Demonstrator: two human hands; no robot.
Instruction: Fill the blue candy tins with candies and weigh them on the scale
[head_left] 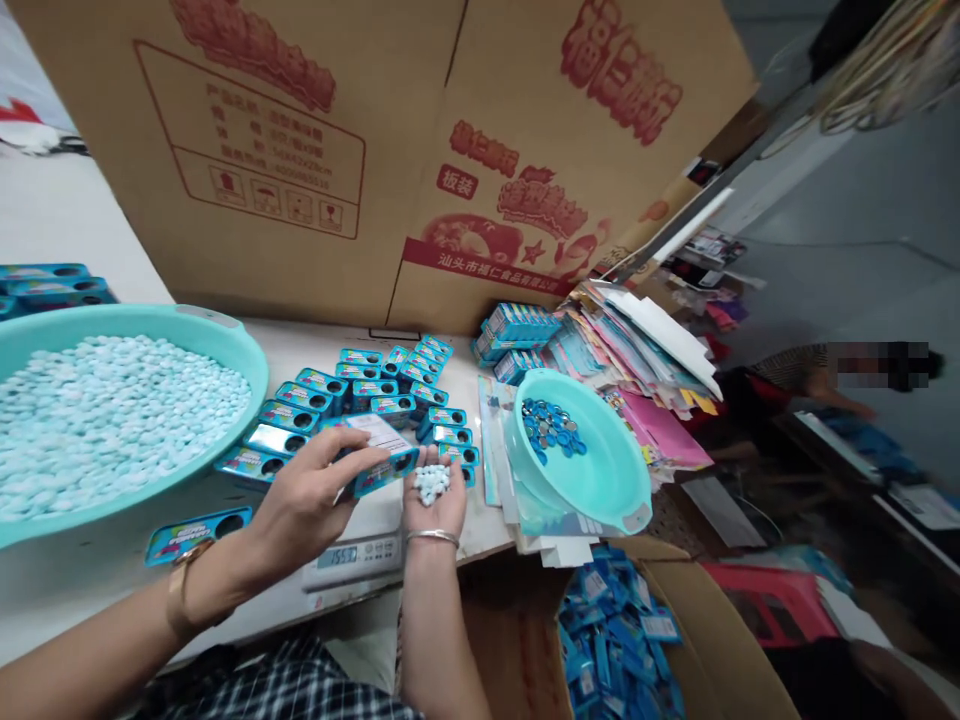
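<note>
My left hand [319,490] grips a small blue candy box [386,455] between thumb and fingers, its pale printed side facing up. The box is tilted, one end near the palm of my right hand [442,515]. That palm faces up, cupped around a small heap of pale blue candies [431,484]. Below the hands sits a digital scale [352,560] with a lit display, partly covered by my left hand. Several more blue boxes with round dark openings stand in rows just behind, and one box [199,535] lies flat beside my left wrist.
At the left a large turquoise basin [251,375] holds many pale candies. A smaller turquoise basin [607,480] on the right contains round blue caps [551,430]. A tall carton [300,270] stands behind. Below right, an open carton [697,620] holds blue boxes. Another person [795,380] is at far right.
</note>
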